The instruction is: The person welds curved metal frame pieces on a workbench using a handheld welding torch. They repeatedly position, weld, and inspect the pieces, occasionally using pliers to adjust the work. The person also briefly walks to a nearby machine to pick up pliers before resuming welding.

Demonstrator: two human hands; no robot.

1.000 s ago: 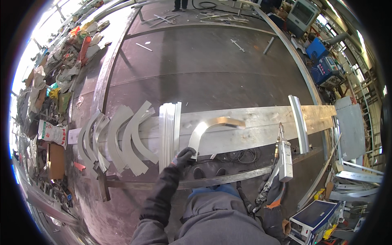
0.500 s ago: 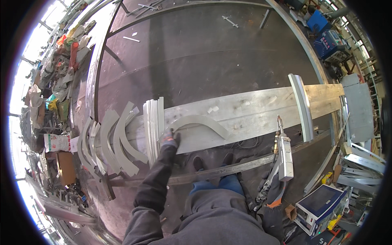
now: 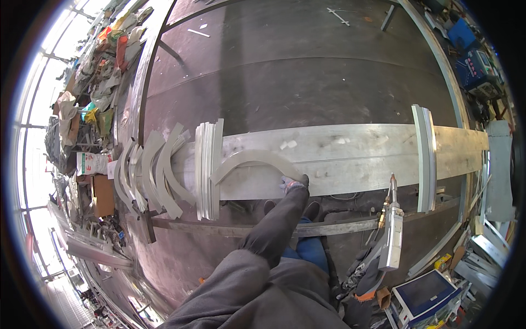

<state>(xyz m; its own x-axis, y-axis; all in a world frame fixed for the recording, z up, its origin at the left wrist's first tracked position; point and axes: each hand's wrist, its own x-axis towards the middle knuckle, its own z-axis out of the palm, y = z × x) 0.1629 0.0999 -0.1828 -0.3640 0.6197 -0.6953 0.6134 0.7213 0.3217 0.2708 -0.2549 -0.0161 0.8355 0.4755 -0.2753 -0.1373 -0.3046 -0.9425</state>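
Curved strip (image 3: 255,156) lies on the metal desk (image 3: 356,170), left hand (image 3: 295,183) at its 4 o'clock end.
The gloved left hand touches that end; whether its grip pinches or merely presses, I cannot tell. Farther out at 4 o'clock, well apart from the strip, the right hand (image 3: 375,272) appears clenched around a silver hand tool (image 3: 391,241), its tip toward 12 o'clock. Laying this piece down looks done; the tool is not on it. A bundle of straight strips (image 3: 206,170) sits at 9 o'clock, more curved pieces (image 3: 167,170) beyond, long strips (image 3: 423,159) at 3 o'clock; which are finished or left cannot be told.
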